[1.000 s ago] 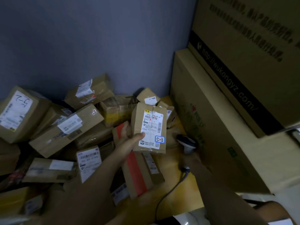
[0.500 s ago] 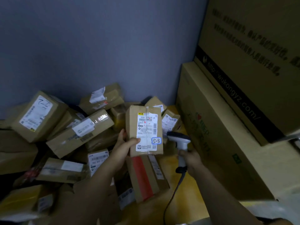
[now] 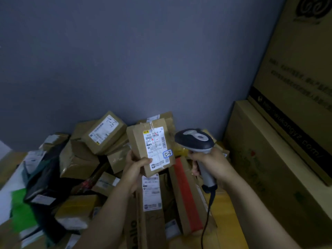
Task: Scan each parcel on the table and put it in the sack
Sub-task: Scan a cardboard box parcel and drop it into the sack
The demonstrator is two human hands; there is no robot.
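My left hand [image 3: 135, 165] grips a small brown parcel [image 3: 138, 142] by its lower left corner and holds it upright above the pile. Its white label faces me, with a sticker marked "5-3". My right hand [image 3: 210, 161] is closed around the handle of a grey and dark barcode scanner [image 3: 195, 138]. The scanner's head sits just right of the parcel, level with the label. Its cable [image 3: 209, 209] hangs down toward me. No sack can be made out for certain.
Many brown parcels [image 3: 103, 135] are heaped on the yellow table [image 3: 226, 209] against the grey wall. A long box with a red stripe [image 3: 186, 193] lies under my hands. Large cartons [image 3: 280, 159] stand stacked on the right. Dark and green bags [image 3: 41, 178] lie at the left.
My right hand has lifted the scanner from low on the table up beside the parcel's label. The parcel has stayed in my left hand; the view has swung left and closer.
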